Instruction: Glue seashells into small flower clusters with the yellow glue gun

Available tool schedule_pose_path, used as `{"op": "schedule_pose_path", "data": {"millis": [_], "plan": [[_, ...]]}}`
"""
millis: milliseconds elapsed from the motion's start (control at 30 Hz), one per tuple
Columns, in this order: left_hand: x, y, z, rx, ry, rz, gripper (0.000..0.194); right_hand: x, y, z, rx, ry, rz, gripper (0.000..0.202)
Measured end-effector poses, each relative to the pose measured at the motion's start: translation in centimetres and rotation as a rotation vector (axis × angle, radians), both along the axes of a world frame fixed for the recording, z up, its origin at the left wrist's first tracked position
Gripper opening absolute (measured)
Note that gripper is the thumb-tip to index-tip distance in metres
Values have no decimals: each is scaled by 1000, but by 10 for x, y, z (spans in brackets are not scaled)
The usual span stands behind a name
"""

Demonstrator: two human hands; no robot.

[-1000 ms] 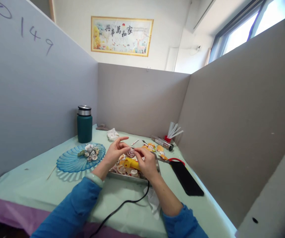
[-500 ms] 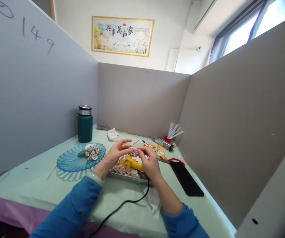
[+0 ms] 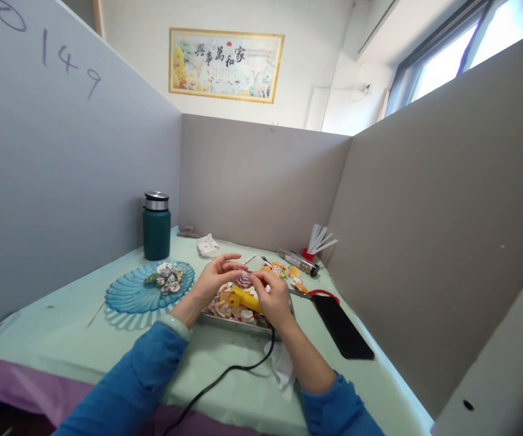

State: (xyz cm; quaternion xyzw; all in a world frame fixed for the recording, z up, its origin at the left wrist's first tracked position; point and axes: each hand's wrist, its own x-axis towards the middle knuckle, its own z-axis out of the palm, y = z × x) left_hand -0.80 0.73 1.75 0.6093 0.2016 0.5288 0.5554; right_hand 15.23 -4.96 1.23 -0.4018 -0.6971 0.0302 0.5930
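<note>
Pink-and-white ridged shell (image 3: pixel 243 279) held up between both hands, over the far part of the grey metal tray (image 3: pixel 238 325), mid-table. Looks a little longer across, left to right, its ridges curving; hinge end cannot be told. Left hand (image 3: pixel 211 283) pinches its left side, thumb and fingertips, other fingers raised. Right hand (image 3: pixel 274 300) grasps its right side between thumb and forefinger.

Directly below, in the way of the tray: yellow plastic tool (image 3: pixel 243 300) on the heap, right end hidden by the right hand. Black cord (image 3: pixel 225 372) snakes to the table's near edge. White crumpled tissue (image 3: pixel 282 366) near the tray's near right corner. Black flat slab (image 3: pixel 343 327) by the table's right edge, red-handled scissors (image 3: pixel 325 293) at its far end.

Containers: tray full of mixed shells (image 3: pixel 225 307). Blue scalloped plate (image 3: pixel 127 292), table's left side, carries a shell cluster (image 3: pixel 169 278). Red holder (image 3: pixel 307 255), far right corner, white sticks (image 3: pixel 318 240) upright and leaning. Clear capped tube (image 3: pixel 297 262) on its side. Teal bottle (image 3: pixel 156 235) upright, far left.
</note>
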Motion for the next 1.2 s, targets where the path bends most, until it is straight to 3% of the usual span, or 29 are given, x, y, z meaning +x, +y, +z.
{"op": "schedule_pose_path", "data": {"millis": [300, 633, 933, 1200], "plan": [[-2, 0, 0, 5, 52, 50, 52, -3, -2, -1, -1, -40, -2, 17], [2, 0, -2, -9, 3, -40, 52, 1, -1, 2, -69, 104, 10, 22], [-1, -1, 0, 1, 13, 15, 53, -1, -1, -2, -14, -119, -60, 27], [1, -5, 2, 20, 51, -6, 54, -1, -1, -1, -15, -163, -55, 30]]}}
